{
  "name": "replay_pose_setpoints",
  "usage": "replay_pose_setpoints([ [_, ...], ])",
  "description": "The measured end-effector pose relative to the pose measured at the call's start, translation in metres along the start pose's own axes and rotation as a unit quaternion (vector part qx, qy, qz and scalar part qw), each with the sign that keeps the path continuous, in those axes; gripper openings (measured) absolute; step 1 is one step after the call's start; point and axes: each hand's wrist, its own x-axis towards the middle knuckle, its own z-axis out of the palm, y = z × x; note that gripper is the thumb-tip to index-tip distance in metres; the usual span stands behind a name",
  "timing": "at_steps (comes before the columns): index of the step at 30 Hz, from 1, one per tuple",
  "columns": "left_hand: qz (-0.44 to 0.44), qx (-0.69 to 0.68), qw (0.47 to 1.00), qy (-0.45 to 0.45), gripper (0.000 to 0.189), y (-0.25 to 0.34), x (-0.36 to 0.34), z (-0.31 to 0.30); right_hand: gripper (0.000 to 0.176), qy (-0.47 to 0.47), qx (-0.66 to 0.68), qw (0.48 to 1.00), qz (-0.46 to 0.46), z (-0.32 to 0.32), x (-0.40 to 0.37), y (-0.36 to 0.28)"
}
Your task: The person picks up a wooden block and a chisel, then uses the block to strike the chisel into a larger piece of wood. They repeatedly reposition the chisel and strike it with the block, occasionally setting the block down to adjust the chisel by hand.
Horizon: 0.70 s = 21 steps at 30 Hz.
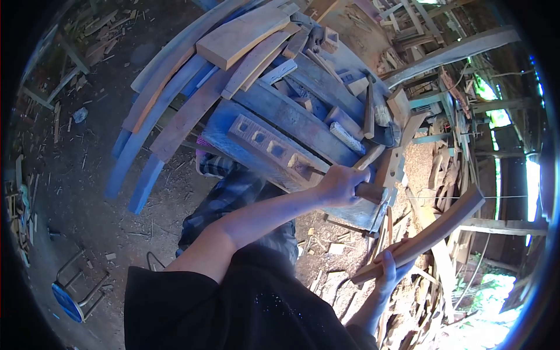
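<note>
My left hand [341, 185] is closed round the wooden handle [370, 192] of a tool. Its thin dark shaft points left to the end hole of a wooden beam [265, 144]; whether the tip touches wood is unclear. Several square holes run along this beam, which lies on the bench near my legs. My right hand [394, 268], lower right, is wrapped round the lower end of a thick curved piece of wood [437, 233], held apart from the tool and slanting up to the right.
Long curved boards [186, 119] and a thick block [242, 36] are stacked on the bench's left part. Offcuts and another holed piece [392, 169] lie at its right. Wood scraps cover the ground at right. A blue stool [67, 301] stands lower left.
</note>
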Motion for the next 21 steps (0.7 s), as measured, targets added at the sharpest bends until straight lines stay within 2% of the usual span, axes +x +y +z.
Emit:
replay_pose_setpoints([
  [2, 0.012, 0.0, 1.0, -0.001, 0.025, 0.003, -0.001, -0.001, 0.059, -0.009, 0.001, 1.0, 0.005, -0.002, -0.002, -0.001],
  [4, 0.085, 0.037, 0.995, -0.042, 0.032, 0.005, -0.005, 0.0, 0.06, -0.02, 0.001, 1.0, 0.017, -0.004, -0.005, 0.002],
  [16, 0.056, -0.022, 0.998, -0.004, 0.031, 0.003, -0.004, 0.007, 0.06, -0.024, -0.017, 0.999, 0.041, -0.006, -0.006, 0.001],
  [18, 0.049, -0.025, 0.998, 0.0, 0.03, 0.002, -0.003, 0.007, 0.06, -0.016, -0.072, 0.997, -0.034, -0.008, -0.001, -0.008],
  [19, 0.048, -0.027, 0.998, 0.006, 0.029, 0.002, -0.001, 0.008, 0.062, 0.0, -0.064, 0.997, -0.034, -0.003, -0.001, -0.019],
  [20, 0.048, -0.029, 0.998, 0.012, 0.028, 0.002, 0.0, 0.007, 0.06, -0.008, -0.027, 0.996, -0.081, -0.003, 0.001, -0.021],
  [21, 0.048, -0.029, 0.998, 0.012, 0.028, 0.001, 0.0, 0.006, 0.061, 0.011, -0.041, 0.996, -0.073, -0.013, -0.001, -0.002],
])
